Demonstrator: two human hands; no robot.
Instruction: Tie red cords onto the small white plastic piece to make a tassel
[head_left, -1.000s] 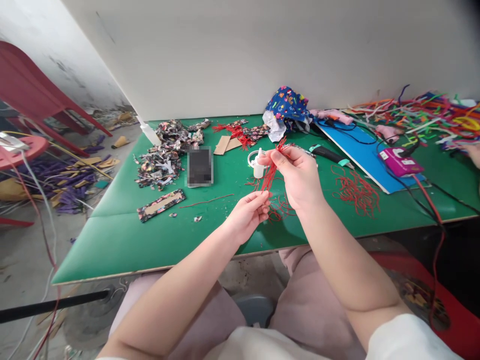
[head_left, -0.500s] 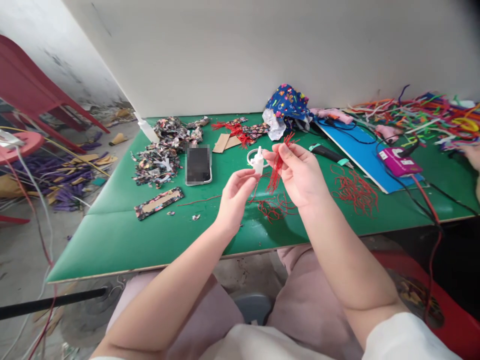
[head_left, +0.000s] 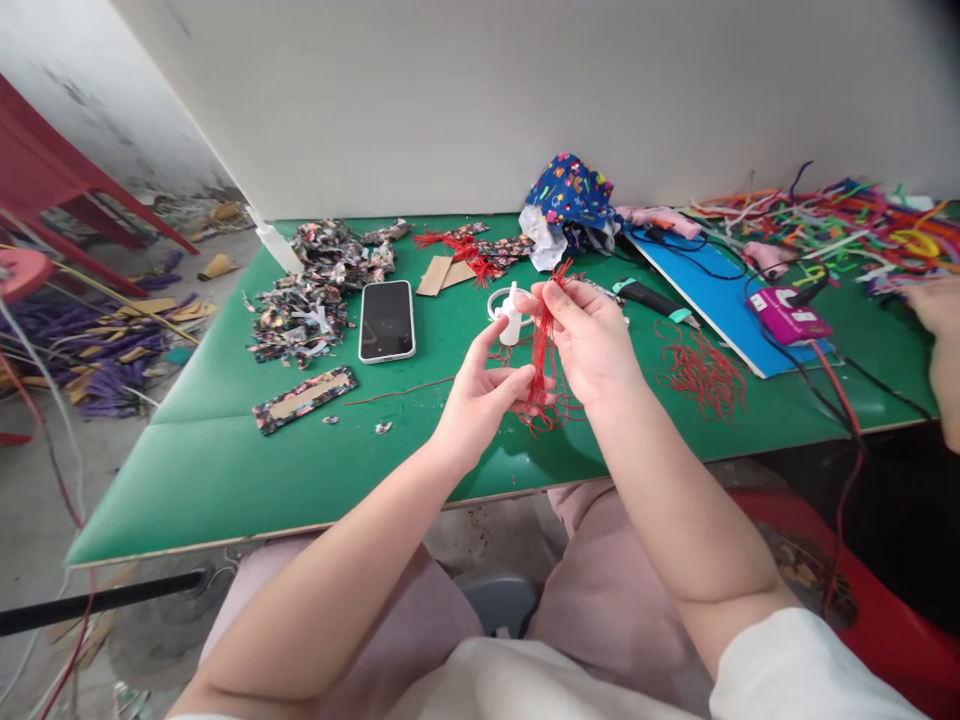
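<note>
A bundle of thin red cords (head_left: pixel 541 345) hangs upright between my two hands. My right hand (head_left: pixel 591 335) pinches its upper part between thumb and fingers, with frayed ends sticking out above. Lower down, my left hand (head_left: pixel 480 400) closes its thumb and fingers on the hanging strands, its index finger pointing up. Just behind the hands stands a small white nozzle bottle (head_left: pixel 511 322), beside a pale ring partly hidden by my fingers. Loose red cords lie on the green table (head_left: pixel 247 490) beneath, and another tangle of red cords (head_left: pixel 705 370) is to the right.
Left are a phone (head_left: pixel 387 322), patterned fabric scraps (head_left: pixel 300 325), a fabric-edged card strip (head_left: pixel 305 398) and another white bottle (head_left: pixel 276 246). Right are a black-and-green tool (head_left: pixel 654 302), a blue board (head_left: pixel 716 300), a magenta box with cables (head_left: pixel 787 316) and another person's hand (head_left: pixel 941 320).
My left hand has moved from the white bottle down and right onto the lower strands of the red cords. My right hand still holds the bundle. The view has shifted slightly.
</note>
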